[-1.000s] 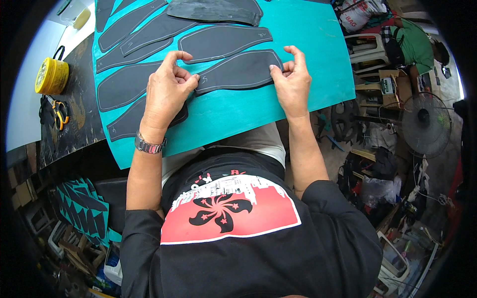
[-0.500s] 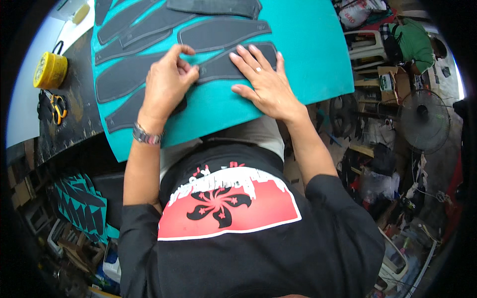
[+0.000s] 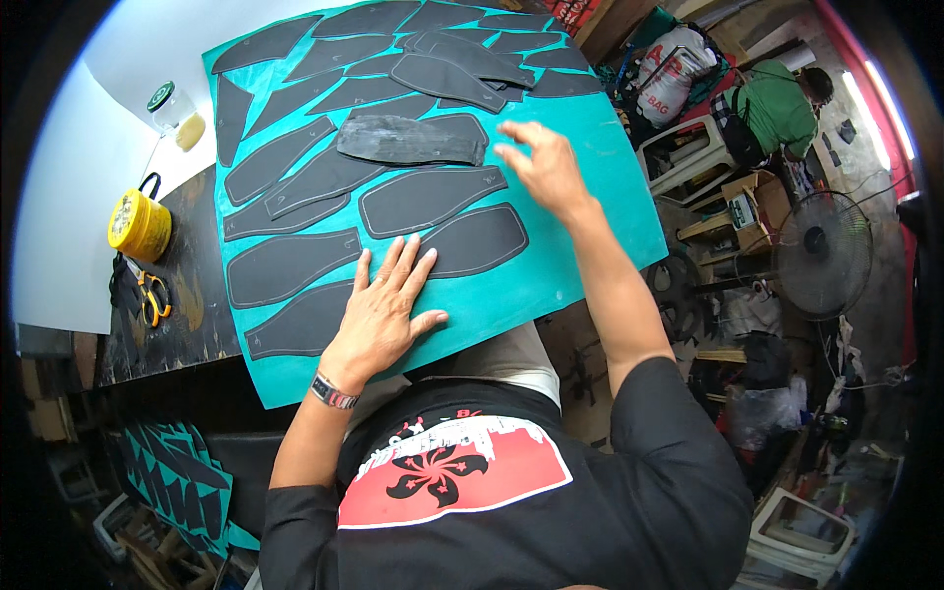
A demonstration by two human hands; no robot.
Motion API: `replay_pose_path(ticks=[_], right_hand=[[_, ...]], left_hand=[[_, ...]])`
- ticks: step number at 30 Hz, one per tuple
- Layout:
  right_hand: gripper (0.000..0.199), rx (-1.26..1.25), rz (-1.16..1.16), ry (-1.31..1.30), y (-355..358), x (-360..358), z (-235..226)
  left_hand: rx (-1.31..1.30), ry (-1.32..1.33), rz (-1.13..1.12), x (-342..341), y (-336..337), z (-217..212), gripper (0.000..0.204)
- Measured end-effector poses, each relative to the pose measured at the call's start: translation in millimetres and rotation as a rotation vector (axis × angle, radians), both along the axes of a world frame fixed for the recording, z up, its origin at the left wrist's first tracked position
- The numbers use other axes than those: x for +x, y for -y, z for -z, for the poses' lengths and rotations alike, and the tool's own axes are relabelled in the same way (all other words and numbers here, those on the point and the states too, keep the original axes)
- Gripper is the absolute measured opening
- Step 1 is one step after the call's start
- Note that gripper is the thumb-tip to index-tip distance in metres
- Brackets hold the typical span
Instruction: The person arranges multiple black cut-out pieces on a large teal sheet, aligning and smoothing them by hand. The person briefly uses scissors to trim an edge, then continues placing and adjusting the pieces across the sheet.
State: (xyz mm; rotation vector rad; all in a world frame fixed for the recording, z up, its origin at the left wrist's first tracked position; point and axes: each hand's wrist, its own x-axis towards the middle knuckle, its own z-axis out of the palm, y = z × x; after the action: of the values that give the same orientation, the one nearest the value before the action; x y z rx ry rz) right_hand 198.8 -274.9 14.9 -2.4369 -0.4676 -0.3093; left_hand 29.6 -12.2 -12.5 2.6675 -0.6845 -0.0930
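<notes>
My left hand (image 3: 386,313) lies flat with its fingers spread over the near end of a dark, curved, shoe-part-shaped piece (image 3: 477,241) with a pale outline. That piece rests on a teal sheet (image 3: 560,265). Off to the right, my right hand (image 3: 546,172) is over the sheet, fingers partly bent and apart, with nothing visible in it. Just left of its fingertips is a small stack of dark pieces (image 3: 413,141), the top one scuffed and greyish. Another outlined dark piece (image 3: 433,200) lies between the stack and my left hand.
More dark pieces (image 3: 295,265) cover the sheet's left and far parts. On the dark bench at left stand a yellow tub (image 3: 140,226) and orange-handled scissors (image 3: 152,295), with a glass jar (image 3: 172,103) beyond. A fan (image 3: 824,256) and a person in green (image 3: 777,110) are at right.
The view now takes in more of the sheet's far side. My right hand has left the dark piece and moved toward the stack. My left hand has gone from pinched fingers to lying flat.
</notes>
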Motion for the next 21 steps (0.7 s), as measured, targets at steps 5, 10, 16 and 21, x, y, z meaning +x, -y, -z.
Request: replay_pose_path(ticks=[5, 10, 16, 21], right_hand=[[0.035, -0.094, 0.227, 0.062, -6.2, 92.9, 14.7], [0.044, -0.250, 0.355, 0.204, 10.3, 159.4, 31.7], [0.058, -0.139, 0.303, -0.142, 44.6, 187.5, 42.2], [0.057, 0.067, 0.220, -0.027, 53.4, 181.1, 60.2]], left_hand=[[0.032, -0.009, 0.004, -0.9, 2.0, -3.3, 0.082], [0.096, -0.049, -0.006, -0.7, 5.8, -3.9, 0.086], [0.077, -0.060, -0.014, 0.3, 5.5, -4.8, 0.087], [0.076, -0.082, -0.015, 2.1, 7.4, -6.0, 0.087]])
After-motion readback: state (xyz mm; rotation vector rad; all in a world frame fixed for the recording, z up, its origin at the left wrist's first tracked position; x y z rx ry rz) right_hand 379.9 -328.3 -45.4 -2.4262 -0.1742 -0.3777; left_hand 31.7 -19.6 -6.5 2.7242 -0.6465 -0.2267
